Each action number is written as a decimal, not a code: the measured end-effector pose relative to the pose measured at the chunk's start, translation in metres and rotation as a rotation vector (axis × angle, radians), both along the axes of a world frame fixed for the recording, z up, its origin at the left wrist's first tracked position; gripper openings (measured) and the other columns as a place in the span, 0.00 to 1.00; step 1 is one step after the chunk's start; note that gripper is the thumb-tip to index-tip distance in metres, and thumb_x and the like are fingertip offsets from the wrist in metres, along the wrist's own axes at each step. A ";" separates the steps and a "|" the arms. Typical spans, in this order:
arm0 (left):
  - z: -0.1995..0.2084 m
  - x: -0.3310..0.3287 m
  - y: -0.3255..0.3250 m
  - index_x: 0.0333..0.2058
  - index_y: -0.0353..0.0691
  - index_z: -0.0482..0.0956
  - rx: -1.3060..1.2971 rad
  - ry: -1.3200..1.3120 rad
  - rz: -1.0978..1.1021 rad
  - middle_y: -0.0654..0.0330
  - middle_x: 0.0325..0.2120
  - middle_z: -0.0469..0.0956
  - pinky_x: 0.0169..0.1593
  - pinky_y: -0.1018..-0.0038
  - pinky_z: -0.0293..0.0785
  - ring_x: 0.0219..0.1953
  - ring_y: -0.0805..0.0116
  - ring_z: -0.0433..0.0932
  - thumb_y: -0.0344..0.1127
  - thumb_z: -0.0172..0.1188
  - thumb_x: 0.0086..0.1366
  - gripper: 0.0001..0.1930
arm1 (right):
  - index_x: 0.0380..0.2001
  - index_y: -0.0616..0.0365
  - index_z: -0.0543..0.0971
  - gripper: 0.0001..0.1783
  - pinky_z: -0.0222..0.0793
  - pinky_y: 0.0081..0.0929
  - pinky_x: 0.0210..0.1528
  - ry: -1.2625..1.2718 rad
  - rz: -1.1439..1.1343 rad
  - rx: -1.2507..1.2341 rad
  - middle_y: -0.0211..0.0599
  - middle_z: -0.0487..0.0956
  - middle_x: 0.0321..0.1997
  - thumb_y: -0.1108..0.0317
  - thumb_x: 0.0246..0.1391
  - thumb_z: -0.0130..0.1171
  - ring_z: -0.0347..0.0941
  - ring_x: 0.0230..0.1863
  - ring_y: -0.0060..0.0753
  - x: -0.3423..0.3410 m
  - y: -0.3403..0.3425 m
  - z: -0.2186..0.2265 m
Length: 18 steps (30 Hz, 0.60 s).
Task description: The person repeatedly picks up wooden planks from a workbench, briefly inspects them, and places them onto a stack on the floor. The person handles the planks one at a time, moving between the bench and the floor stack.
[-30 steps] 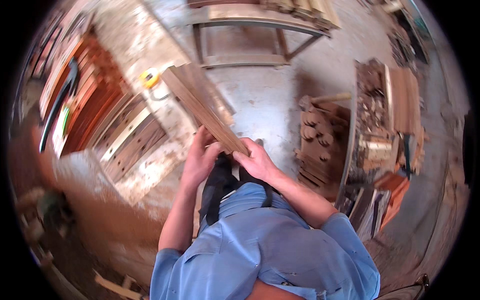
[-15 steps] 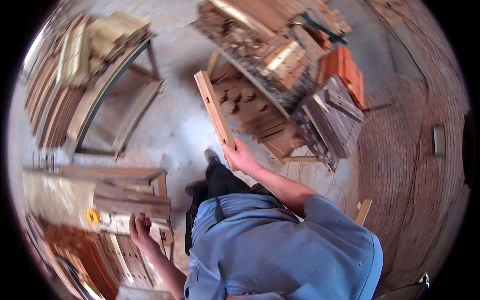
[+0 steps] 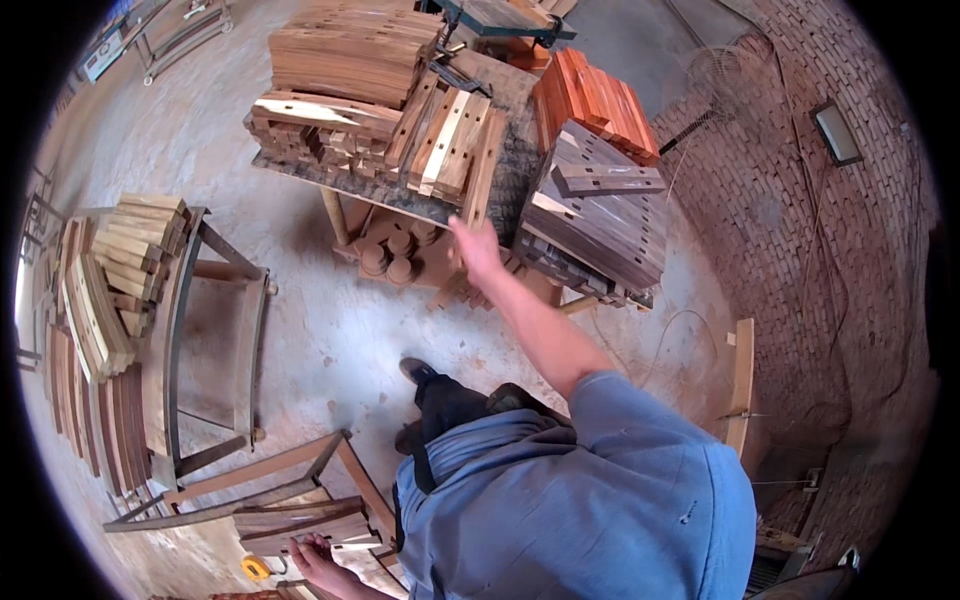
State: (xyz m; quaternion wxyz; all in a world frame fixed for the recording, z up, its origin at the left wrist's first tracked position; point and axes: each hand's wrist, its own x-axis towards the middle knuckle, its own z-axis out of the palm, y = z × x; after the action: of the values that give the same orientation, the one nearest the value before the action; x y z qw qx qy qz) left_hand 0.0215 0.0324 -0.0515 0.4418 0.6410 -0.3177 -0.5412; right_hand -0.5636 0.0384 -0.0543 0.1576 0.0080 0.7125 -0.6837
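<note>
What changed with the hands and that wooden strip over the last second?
The left hand let go of the wooden strip and moved to the dark boards near the yellow tape measure. The right hand carried the strip rightward to the workbench, alongside the slotted pieces; whether it keeps hold of the near end is unclear. The tape measure and orange boards stayed put.

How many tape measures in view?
1: the yellow tape measure at lower left, just left of the left hand, beside the brown boards. Others could be hidden behind the stacks or the body.
</note>
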 end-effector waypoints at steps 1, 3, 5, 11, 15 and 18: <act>0.002 -0.003 -0.001 0.58 0.35 0.65 0.003 -0.012 -0.009 0.59 0.31 0.73 0.35 0.77 0.67 0.31 0.72 0.70 0.33 0.52 0.68 0.21 | 0.36 0.63 0.70 0.16 0.62 0.28 0.12 0.048 -0.098 0.039 0.35 0.73 0.25 0.63 0.54 0.62 0.69 0.15 0.29 -0.024 -0.008 0.010; 0.006 -0.005 0.003 0.58 0.36 0.66 0.030 -0.026 0.009 0.59 0.32 0.74 0.36 0.77 0.68 0.31 0.71 0.71 0.34 0.52 0.68 0.20 | 0.42 0.67 0.75 0.24 0.74 0.39 0.41 -0.128 -0.060 0.127 0.48 0.79 0.37 0.56 0.52 0.63 0.76 0.37 0.44 -0.087 -0.027 -0.006; 0.007 -0.006 0.005 0.56 0.33 0.68 -0.017 -0.214 -0.076 0.53 0.35 0.75 0.37 0.73 0.72 0.34 0.65 0.74 0.34 0.56 0.66 0.21 | 0.44 0.69 0.77 0.29 0.69 0.39 0.53 -0.026 -0.147 0.521 0.55 0.79 0.45 0.52 0.50 0.64 0.76 0.47 0.52 -0.112 -0.038 0.015; -0.012 0.014 0.034 0.50 0.33 0.75 -0.390 -0.884 -0.363 0.49 0.43 0.76 0.40 0.65 0.77 0.41 0.58 0.76 0.32 0.57 0.64 0.17 | 0.47 0.67 0.77 0.30 0.70 0.41 0.54 0.168 -0.095 0.854 0.58 0.77 0.50 0.50 0.51 0.62 0.75 0.53 0.53 -0.189 -0.059 -0.023; -0.017 0.030 0.057 0.60 0.38 0.64 0.212 -0.260 0.261 0.51 0.41 0.77 0.45 0.70 0.73 0.41 0.62 0.76 0.41 0.51 0.69 0.24 | 0.37 0.58 0.81 0.18 0.74 0.43 0.45 0.527 0.332 1.429 0.49 0.81 0.42 0.55 0.58 0.51 0.79 0.45 0.48 -0.205 -0.057 -0.051; 0.003 0.005 0.072 0.63 0.35 0.60 0.242 -0.196 0.426 0.54 0.46 0.74 0.50 0.67 0.73 0.45 0.64 0.75 0.38 0.50 0.69 0.27 | 0.47 0.51 0.75 0.17 0.76 0.41 0.37 0.798 0.791 1.866 0.40 0.81 0.42 0.56 0.61 0.47 0.80 0.41 0.42 -0.231 -0.049 -0.084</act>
State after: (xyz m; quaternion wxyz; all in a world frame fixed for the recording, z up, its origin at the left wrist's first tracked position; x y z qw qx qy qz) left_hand 0.0266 0.1049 -0.0484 0.4332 0.7910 -0.1498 -0.4053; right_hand -0.7945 -0.0106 -0.1385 0.0560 -0.3280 0.9029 0.2721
